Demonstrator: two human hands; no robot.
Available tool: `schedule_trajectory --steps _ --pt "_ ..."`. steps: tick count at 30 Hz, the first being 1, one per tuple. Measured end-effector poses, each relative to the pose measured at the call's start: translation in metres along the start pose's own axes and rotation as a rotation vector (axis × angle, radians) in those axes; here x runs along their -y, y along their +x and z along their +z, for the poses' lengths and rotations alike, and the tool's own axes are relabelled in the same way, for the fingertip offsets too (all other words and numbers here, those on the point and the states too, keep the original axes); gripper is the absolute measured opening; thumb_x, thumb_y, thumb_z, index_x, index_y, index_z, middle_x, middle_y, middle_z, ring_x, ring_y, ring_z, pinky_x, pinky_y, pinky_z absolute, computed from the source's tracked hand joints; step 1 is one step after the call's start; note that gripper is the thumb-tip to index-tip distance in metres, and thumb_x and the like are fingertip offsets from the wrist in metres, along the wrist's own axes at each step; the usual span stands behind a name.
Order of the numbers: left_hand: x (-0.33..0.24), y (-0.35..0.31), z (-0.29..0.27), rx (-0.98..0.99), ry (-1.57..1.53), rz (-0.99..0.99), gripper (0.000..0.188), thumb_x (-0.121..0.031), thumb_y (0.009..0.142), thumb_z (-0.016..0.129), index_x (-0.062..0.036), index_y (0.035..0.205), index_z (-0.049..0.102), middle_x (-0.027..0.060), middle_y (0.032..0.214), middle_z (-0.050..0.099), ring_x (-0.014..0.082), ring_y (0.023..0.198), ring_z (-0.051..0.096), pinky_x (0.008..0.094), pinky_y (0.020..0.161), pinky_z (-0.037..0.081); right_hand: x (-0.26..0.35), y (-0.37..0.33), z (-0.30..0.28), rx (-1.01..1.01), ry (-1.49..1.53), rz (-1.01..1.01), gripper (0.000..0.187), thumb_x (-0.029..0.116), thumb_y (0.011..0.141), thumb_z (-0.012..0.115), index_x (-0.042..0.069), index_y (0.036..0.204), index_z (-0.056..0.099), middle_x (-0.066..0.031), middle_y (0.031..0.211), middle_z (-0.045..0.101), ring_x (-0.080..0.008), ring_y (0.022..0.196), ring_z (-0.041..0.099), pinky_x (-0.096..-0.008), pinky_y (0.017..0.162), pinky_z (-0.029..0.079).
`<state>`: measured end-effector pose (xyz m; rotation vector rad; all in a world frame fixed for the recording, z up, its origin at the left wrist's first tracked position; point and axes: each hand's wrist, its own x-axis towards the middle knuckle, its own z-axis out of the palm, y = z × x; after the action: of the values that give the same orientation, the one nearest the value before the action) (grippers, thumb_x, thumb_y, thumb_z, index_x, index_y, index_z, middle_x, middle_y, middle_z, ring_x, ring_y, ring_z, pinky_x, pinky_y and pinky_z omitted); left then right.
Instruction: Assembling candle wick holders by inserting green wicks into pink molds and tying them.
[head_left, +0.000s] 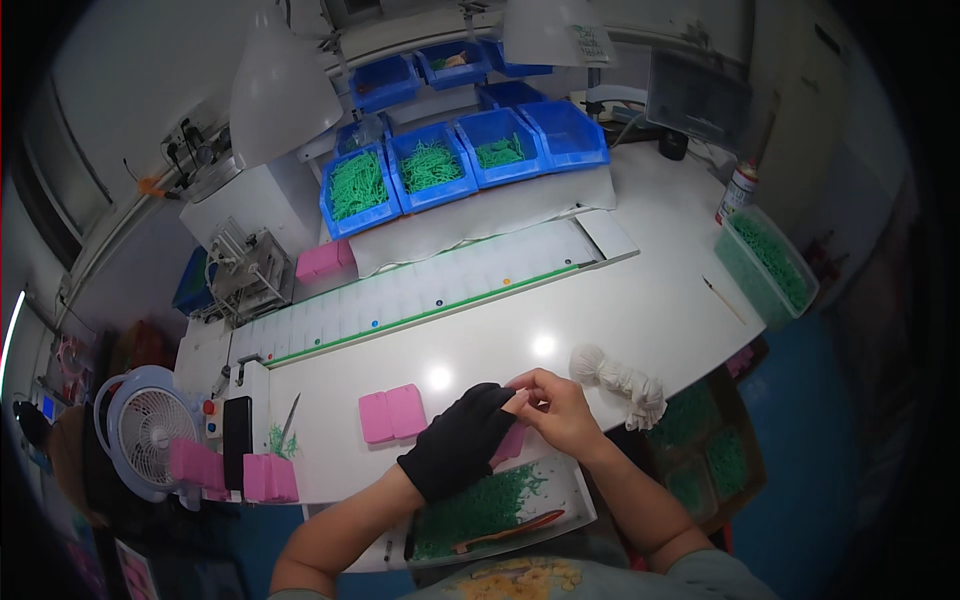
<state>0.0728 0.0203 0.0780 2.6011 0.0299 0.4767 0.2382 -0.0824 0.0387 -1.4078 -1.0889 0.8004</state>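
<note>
Here, at the far edge of the white tray (570, 488), the black-gloved left hand (462, 435) curled over a partly hidden pink block (511, 444), the bare right hand (560, 408) tight against it! What either gripped, I couldn't tell. Beyond the tray: two pink blocks (392, 414) leftward, a white cloth bundle (618, 385) rightward.

Dark lines of writing mark the far right lamp shade (590, 42). Print wraps the spray can (738, 192) at the worktop's right; it is too small to make out. Coloured round stickers (438, 302) dot the green-edged strip (408, 303) farther left, any marks on them unreadable.
</note>
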Motion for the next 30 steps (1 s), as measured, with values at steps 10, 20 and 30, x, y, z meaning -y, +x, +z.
schedule_trajectory --steps 10,20,30 --pt "0.123 0.117 -0.001 -0.070 -0.060 -0.210 0.090 -0.026 0.064 0.086 -0.0028 0.137 0.039 0.0167 0.123 0.056 0.0306 0.116 0.056 0.0378 0.101 0.044 -0.029 -0.009 -0.022 -0.240 -0.030 -0.061 0.026 0.014 0.092 0.065 -0.004 0.110 0.059 -0.0146 0.091 0.071 -0.0170 0.080 0.069 -0.0281 0.069 0.055" --pt "0.197 0.192 0.019 -0.091 0.030 -0.454 0.081 -0.029 0.070 0.082 -0.0021 0.134 0.039 0.0213 0.128 0.055 0.0340 0.122 0.053 0.0397 0.103 0.042 -0.034 -0.014 -0.026 -0.192 -0.200 -0.148 0.017 0.006 0.089 0.065 -0.002 0.104 0.062 -0.0119 0.087 0.069 -0.0194 0.077 0.070 -0.0278 0.064 0.056" --pt "0.210 0.138 -0.003 -0.152 0.034 -0.461 0.091 -0.029 0.071 0.082 -0.0018 0.142 0.033 0.0211 0.141 0.045 0.0328 0.131 0.045 0.0393 0.108 0.038 -0.036 -0.016 -0.024 -0.193 -0.159 -0.141 0.011 0.002 0.089 0.061 -0.001 0.100 0.061 -0.0114 0.086 0.071 -0.0192 0.078 0.071 -0.0270 0.065 0.055"
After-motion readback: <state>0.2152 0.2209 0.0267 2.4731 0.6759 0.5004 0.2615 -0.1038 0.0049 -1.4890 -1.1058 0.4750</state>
